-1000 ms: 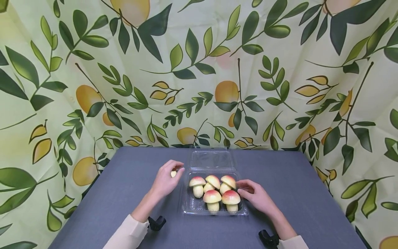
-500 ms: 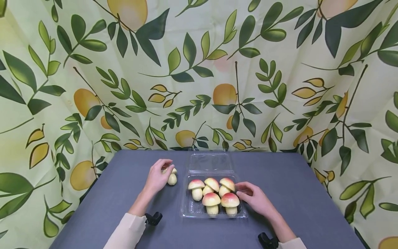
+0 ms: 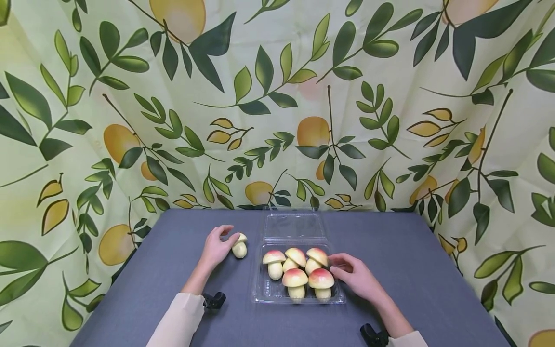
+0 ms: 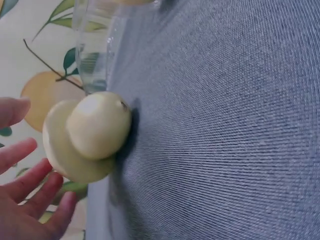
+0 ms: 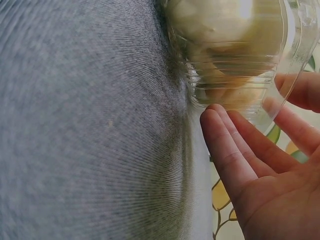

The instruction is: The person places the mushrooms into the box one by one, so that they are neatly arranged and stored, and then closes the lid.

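A pale cream mushroom-shaped piece (image 3: 239,246) lies on the table left of the clear plastic clamshell box (image 3: 265,295). In the left wrist view its stem (image 4: 100,125) points toward the camera, and the cap is behind it. My left hand (image 3: 215,247) is beside the cap with spread fingers, holding nothing; a fingertip may graze the cap's edge. Several similar mushroom-shaped pieces (image 3: 296,278) with red-blushed caps sit inside the box, whose lid (image 3: 295,225) is folded back. At the box's right side my right hand (image 3: 353,274) rests extended fingers (image 5: 227,145) against the plastic wall.
A grey-blue cloth (image 3: 390,241) covers the table. Behind and around it hangs a curtain (image 3: 277,159) printed with leaves and fruit. Black wrist mounts (image 3: 214,300) are strapped to both wrists.
My left hand carried the mushroom-shaped piece leftward, set it on the table and let go, drawing slightly away. My right hand stays at the box's side. The head view tilted slightly.
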`<action>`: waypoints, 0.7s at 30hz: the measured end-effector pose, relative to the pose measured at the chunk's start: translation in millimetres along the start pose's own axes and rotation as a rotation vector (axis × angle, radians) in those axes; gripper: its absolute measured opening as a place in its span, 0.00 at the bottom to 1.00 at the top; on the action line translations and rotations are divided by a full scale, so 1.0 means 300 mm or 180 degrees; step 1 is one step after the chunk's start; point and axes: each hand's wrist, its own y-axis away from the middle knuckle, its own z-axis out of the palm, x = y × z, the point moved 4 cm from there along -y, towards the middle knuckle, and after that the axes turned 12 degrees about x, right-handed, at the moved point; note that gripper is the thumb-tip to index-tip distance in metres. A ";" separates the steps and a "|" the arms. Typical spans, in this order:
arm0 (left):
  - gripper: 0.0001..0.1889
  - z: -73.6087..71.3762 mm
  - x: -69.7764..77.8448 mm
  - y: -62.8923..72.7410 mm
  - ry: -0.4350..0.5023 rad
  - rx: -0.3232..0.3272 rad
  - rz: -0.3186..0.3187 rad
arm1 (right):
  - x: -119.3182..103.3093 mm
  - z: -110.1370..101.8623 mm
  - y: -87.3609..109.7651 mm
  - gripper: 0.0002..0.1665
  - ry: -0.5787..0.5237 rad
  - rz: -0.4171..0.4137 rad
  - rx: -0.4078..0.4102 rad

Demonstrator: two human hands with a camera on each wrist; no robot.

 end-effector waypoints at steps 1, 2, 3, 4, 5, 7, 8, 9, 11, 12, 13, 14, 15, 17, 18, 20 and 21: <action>0.24 0.001 -0.008 0.001 -0.0030 -0.0031 -0.0043 | 0.001 0.000 0.000 0.21 0.0007 -0.0009 0.0000; 0.24 0.004 -0.014 0.003 -0.0047 -0.0070 -0.0091 | 0.002 0.001 -0.001 0.21 0.0015 -0.0013 0.0005; 0.25 0.007 -0.020 0.004 -0.0058 -0.0106 -0.0120 | 0.004 0.002 -0.001 0.21 0.0023 0.0002 0.0012; 0.25 0.011 -0.025 0.006 -0.0071 -0.0139 -0.0153 | 0.006 0.002 -0.001 0.21 0.0030 -0.0003 0.0012; 0.26 0.014 -0.030 0.008 -0.0083 -0.0168 -0.0185 | 0.006 0.003 -0.001 0.21 0.0026 0.0000 0.0018; 0.26 0.021 -0.039 0.010 -0.0092 -0.0214 -0.0227 | 0.006 0.003 0.000 0.21 0.0015 0.0008 0.0023; 0.26 0.024 -0.043 0.011 -0.0068 -0.0226 -0.0246 | 0.006 0.004 0.000 0.21 0.0012 0.0021 0.0035; 0.25 0.026 -0.046 0.011 -0.0056 -0.0223 -0.0247 | 0.005 0.003 0.000 0.21 0.0008 0.0032 0.0044; 0.24 0.027 -0.051 0.010 -0.0010 -0.0206 -0.0233 | 0.003 0.003 -0.001 0.21 -0.0004 0.0026 0.0049; 0.24 0.027 -0.053 0.009 0.0022 -0.0196 -0.0235 | 0.003 0.003 -0.002 0.21 0.0003 0.0023 0.0051; 0.23 0.026 -0.054 0.008 0.0049 -0.0191 -0.0240 | 0.004 0.003 -0.003 0.21 0.0004 0.0016 0.0048; 0.23 0.026 -0.054 0.008 0.0077 -0.0185 -0.0250 | 0.004 0.003 -0.003 0.21 0.0005 0.0024 0.0051; 0.23 0.025 -0.054 0.008 0.0093 -0.0182 -0.0259 | 0.004 0.004 -0.003 0.21 0.0004 0.0021 0.0046; 0.23 0.026 -0.054 0.009 0.0120 -0.0182 -0.0296 | 0.004 0.003 -0.002 0.21 -0.0007 0.0020 0.0038; 0.23 0.026 -0.053 0.009 0.0124 -0.0182 -0.0312 | 0.003 0.003 -0.002 0.21 -0.0013 0.0022 0.0035; 0.23 0.027 -0.050 0.009 0.0120 -0.0178 -0.0293 | 0.001 0.001 -0.001 0.21 -0.0019 0.0026 0.0026; 0.23 0.027 -0.049 0.010 0.0119 -0.0178 -0.0287 | 0.000 0.000 -0.001 0.21 -0.0022 0.0026 0.0026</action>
